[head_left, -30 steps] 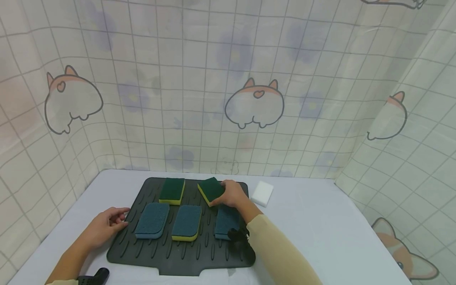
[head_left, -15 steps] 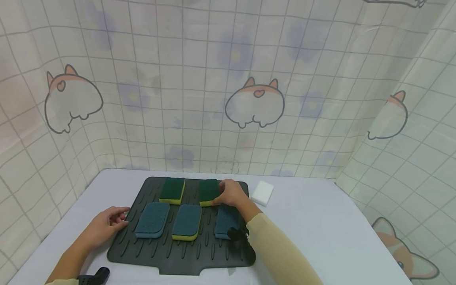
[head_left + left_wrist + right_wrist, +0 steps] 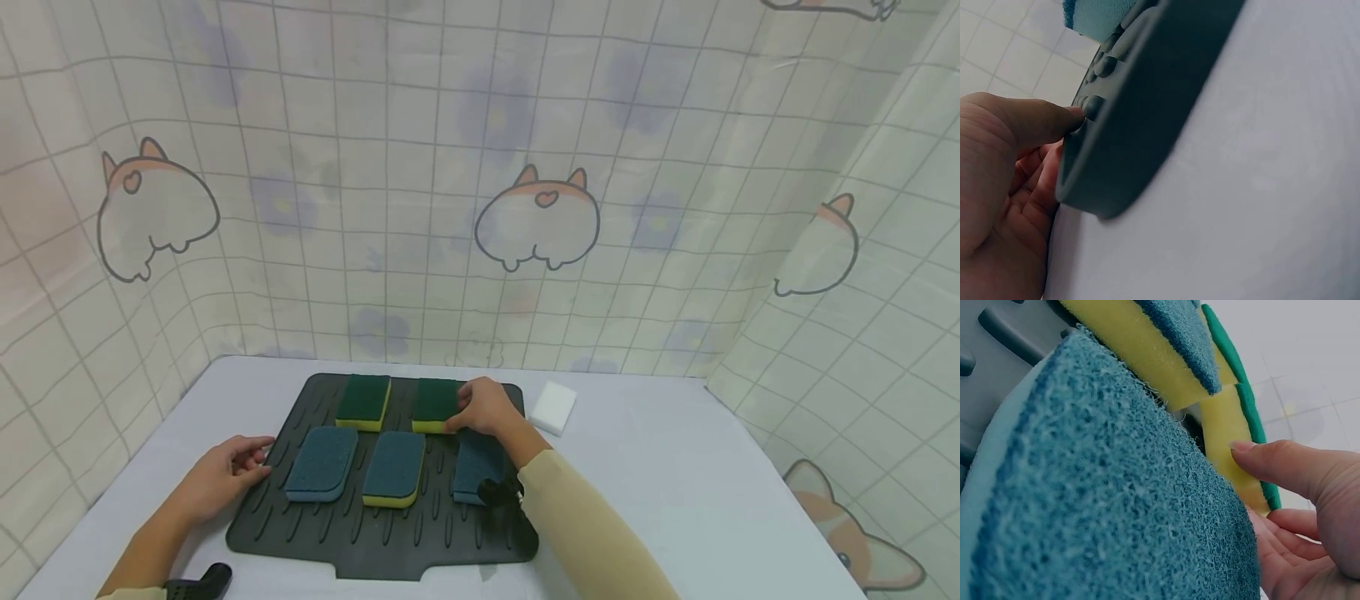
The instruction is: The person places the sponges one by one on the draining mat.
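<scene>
A dark ridged drying mat [image 3: 375,542] lies on the white table, with its left edge at my left hand [image 3: 216,477]. In the left wrist view, the left thumb [image 3: 1044,120] presses on the mat's rim [image 3: 1116,150] while the other fingers curl beside it. Along the back row, my right hand [image 3: 491,408] pinches the right-hand green-and-yellow sponge [image 3: 435,403]. The right wrist view has the thumb [image 3: 1279,464] against its yellow side, with the fingers behind its end. Just in front, a blue sponge [image 3: 472,471] lies partly under the right wrist.
Another green-and-yellow sponge [image 3: 364,400] sits at the back left of the mat. In front of it lie a blue sponge [image 3: 322,462] and a blue-and-yellow sponge [image 3: 394,465]. Beyond the mat's right corner is a white sponge block [image 3: 553,407]. A tile-patterned curtain [image 3: 420,275] hangs behind.
The green-and-yellow sponge in my right hand has turned from slanted to straight, lowered flat and shifted slightly left, level with its neighbour. My left hand has stayed at the mat's edge.
</scene>
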`<state>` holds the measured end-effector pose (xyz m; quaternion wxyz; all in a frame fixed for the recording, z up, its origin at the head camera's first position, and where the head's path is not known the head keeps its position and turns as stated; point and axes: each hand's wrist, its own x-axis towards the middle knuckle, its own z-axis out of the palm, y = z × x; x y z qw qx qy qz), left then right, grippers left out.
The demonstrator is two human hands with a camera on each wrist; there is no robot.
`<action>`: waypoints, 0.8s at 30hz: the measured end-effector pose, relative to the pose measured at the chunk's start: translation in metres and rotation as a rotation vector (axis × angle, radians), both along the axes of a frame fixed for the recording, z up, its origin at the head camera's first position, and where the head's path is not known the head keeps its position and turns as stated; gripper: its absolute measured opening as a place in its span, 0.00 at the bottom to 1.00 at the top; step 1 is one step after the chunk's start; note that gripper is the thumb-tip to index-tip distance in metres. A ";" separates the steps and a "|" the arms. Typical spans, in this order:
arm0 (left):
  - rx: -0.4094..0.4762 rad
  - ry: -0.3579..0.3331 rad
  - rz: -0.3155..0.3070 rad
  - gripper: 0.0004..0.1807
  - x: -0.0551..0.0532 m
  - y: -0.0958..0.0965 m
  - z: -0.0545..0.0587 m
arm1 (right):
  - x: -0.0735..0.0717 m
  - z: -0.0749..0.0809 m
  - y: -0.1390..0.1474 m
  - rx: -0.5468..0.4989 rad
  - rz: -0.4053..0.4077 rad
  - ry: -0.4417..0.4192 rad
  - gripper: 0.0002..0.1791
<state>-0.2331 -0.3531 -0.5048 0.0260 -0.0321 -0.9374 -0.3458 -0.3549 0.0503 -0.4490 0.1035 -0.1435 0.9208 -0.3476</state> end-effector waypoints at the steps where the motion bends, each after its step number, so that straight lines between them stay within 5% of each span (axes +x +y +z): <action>1: 0.000 0.001 -0.002 0.27 0.000 0.000 0.000 | 0.000 0.000 0.000 -0.002 0.001 0.000 0.35; 24: -0.022 0.049 -0.007 0.26 -0.001 0.000 -0.001 | 0.004 0.000 -0.001 -0.012 0.044 0.014 0.34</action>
